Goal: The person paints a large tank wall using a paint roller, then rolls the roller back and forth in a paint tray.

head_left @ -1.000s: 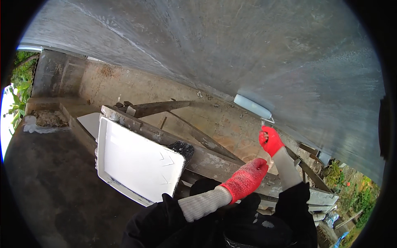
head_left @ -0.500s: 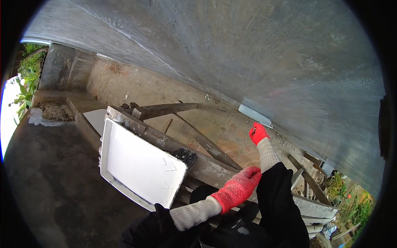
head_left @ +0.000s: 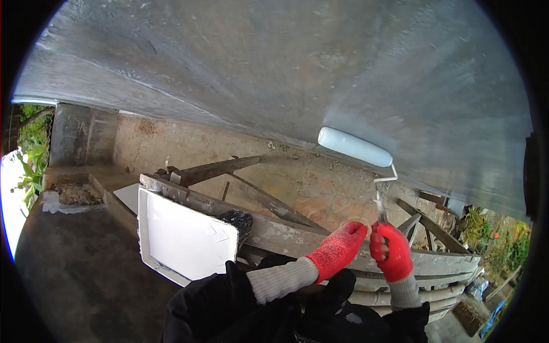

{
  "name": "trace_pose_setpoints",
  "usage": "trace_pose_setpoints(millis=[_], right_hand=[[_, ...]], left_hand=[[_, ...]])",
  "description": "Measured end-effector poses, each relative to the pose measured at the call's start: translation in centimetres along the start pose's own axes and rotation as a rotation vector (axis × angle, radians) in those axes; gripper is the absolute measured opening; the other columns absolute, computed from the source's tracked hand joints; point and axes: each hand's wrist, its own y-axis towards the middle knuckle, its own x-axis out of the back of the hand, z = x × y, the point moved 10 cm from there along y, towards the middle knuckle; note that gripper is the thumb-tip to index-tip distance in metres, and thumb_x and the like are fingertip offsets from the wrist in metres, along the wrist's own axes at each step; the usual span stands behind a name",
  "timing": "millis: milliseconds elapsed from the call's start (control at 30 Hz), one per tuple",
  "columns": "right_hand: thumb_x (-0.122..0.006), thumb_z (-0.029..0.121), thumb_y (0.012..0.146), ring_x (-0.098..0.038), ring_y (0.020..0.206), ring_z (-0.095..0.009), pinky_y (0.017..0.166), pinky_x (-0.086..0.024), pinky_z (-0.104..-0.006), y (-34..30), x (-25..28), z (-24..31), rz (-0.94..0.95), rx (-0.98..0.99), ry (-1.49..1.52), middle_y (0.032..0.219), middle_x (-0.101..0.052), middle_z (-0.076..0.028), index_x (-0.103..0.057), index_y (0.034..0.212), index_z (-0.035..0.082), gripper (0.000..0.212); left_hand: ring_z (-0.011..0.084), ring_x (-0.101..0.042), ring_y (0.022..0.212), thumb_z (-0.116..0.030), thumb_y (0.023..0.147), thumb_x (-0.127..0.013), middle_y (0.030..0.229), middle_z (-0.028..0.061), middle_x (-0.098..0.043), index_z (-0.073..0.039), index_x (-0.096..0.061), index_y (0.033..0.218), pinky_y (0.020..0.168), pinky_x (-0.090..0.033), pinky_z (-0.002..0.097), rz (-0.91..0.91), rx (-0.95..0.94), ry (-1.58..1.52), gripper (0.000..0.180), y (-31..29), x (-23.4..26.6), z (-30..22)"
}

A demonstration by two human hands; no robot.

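Note:
A paint roller (head_left: 355,147) with a pale, wet-looking sleeve lies along the lower part of the grey wall (head_left: 229,68). Its bent wire frame runs down to a handle, which my red-gloved right hand (head_left: 393,252) grips with the fingers wrapped round it. Just to the left, my left hand (head_left: 338,252), also in a red glove, is closed; its curled fingertips hide whatever they may hold. White paint fills a shallow rectangular paint tray (head_left: 143,228) at left, set against a weathered plank.
A rough wooden plank (head_left: 286,227) crosses in front of me, with bracing timbers (head_left: 220,170) beyond it. Farther down lies a concrete floor (head_left: 171,143). Dark ground (head_left: 74,263) is at the left, and plants (head_left: 503,240) grow at the right.
My right hand has drawn back toward me, bringing the roller's full sleeve and wire frame into sight. The left hand stays closed in nearly the same place. The view has tilted slightly.

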Motion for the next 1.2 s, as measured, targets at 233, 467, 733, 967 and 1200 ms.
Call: trace_pose_setpoints(millis=[233,467,733,967,1200], right_hand=[[-0.048,0.017,0.087,-0.037,0.043,-0.011,0.036,-0.030,-0.0248,-6.4,-0.1,0.1,0.095,0.006,-0.041,0.064,-0.042,-0.002,-0.050,0.100,0.008,0.016],[-0.052,0.013,0.084,-0.044,0.046,-0.011,0.042,-0.036,-0.0245,7.8,-1.3,-0.9,0.234,0.081,-0.213,0.063,-0.047,-0.001,-0.050,0.085,0.009,0.004],[-0.051,0.012,0.084,-0.041,0.045,-0.012,0.038,-0.036,-0.0267,28.4,-0.6,-5.8,-0.013,-0.069,0.172,0.055,-0.042,0.000,-0.050,0.079,0.009,0.005],[-0.050,0.009,0.082,-0.043,0.049,-0.010,0.042,-0.039,-0.0246,31.9,-0.7,-5.0,-0.072,0.057,0.081,0.056,-0.043,0.001,-0.051,0.083,0.008,0.002],[-0.050,0.017,0.085,-0.041,0.045,-0.012,0.042,-0.034,-0.0279,15.1,-2.0,-1.6,0.145,0.046,0.013,0.054,-0.042,-0.001,-0.047,0.073,0.008,0.015]], left_hand=[[0.0128,-0.054,0.094,-0.041,0.094,-0.041,0.097,0.0057,-0.058,-0.005,-0.046,0.123,0.083,-0.043,0.0281,0.162,0.031,-0.262,0.047,-1.2,-4.9,-1.4],[0.0090,-0.053,0.074,-0.034,0.096,-0.041,0.086,0.0004,-0.059,-0.006,-0.046,0.124,0.071,-0.044,0.0254,-0.043,-0.017,-0.149,0.040,0.5,-1.2,-0.5],[0.0204,-0.051,0.112,-0.028,0.093,-0.049,0.129,0.0082,-0.046,-0.003,-0.035,0.135,0.091,-0.043,0.0304,-0.130,0.121,-0.218,0.051,-1.8,3.4,1.2],[0.0214,-0.048,0.115,-0.029,0.095,-0.045,0.131,0.0095,-0.045,-0.002,-0.039,0.132,0.095,-0.041,0.0330,-0.067,0.138,-0.258,0.046,-3.1,3.9,0.2],[0.0194,-0.051,0.111,-0.033,0.094,-0.045,0.125,0.0089,-0.049,-0.005,-0.042,0.131,0.093,-0.041,0.0316,0.012,0.286,0.010,0.046,-4.0,4.7,-0.8]])
